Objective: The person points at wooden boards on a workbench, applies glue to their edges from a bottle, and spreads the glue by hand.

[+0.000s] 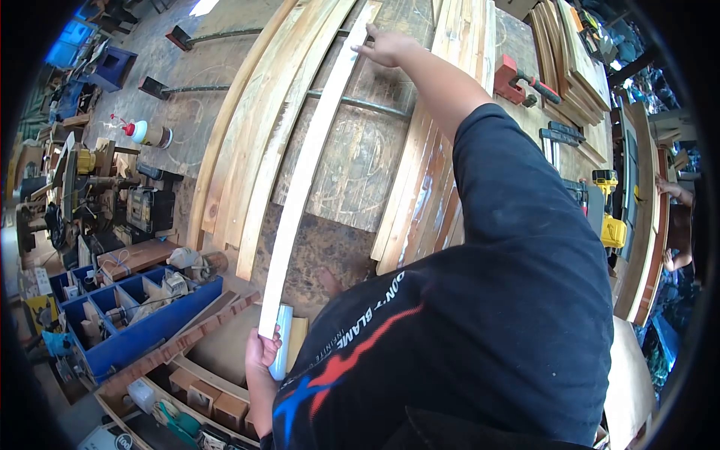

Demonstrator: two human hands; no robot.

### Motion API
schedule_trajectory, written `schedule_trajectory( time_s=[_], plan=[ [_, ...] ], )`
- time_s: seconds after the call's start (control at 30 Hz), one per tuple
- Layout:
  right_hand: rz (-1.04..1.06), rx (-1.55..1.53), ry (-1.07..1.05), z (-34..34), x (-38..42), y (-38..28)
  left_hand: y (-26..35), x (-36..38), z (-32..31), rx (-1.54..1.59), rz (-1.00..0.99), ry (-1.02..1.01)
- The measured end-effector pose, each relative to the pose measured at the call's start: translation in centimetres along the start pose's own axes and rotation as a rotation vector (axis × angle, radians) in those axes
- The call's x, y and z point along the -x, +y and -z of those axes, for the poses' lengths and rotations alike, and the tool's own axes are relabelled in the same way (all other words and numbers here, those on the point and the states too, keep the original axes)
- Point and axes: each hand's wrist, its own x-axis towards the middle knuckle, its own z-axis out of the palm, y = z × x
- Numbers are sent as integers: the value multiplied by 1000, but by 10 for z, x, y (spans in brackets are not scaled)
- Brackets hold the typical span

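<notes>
A long, narrow wooden strip (307, 161), bright white in the glare, runs slantwise between my two hands. My left hand (262, 352) is closed around its lower end, close to my body. Near the far end, my right hand (384, 48) reaches across and grips the strip's edge between thumb and fingers. Right beside my left hand is a light blue cylinder (283, 341). Long boards (255, 127) lie left of the strip, and a second group of boards (420, 172) lies to its right, partly hidden by my arm.
Bar clamps (217, 88) pass under the boards on the worn bench. A glue bottle (150, 133) stands at left. Below it sits a blue divided tool box (142, 330). A red clamp (517, 82) and stacked planks (574, 67) are at right, with another person's arm (677, 193) beyond.
</notes>
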Motion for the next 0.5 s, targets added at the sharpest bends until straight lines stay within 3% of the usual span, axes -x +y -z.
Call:
schedule_trajectory(
  time_s=[0.03, 0.23, 0.33, 0.37, 0.47, 0.5],
  plan=[
    [-23, -11, -112, 28, 15, -11, 0, 3, -2, -2, -3, 6],
    [139, 126, -72, 17, 21, -25, 0, 5, -9, -41, 1, 46],
    [268, 6, -167, 31, 24, -31, 3, 8, -15, -22, 4, 66],
    [140, -80, -142, 24, 10, -26, 2, 9, -16, -5, 8, 72],
    [110, -22, -143, 4, -9, -13, 4, 13, -20, -41, -7, 88],
    [265, 11, -94, 6, -4, -15, 7, 12, -19, -33, -9, 78]
  ],
)
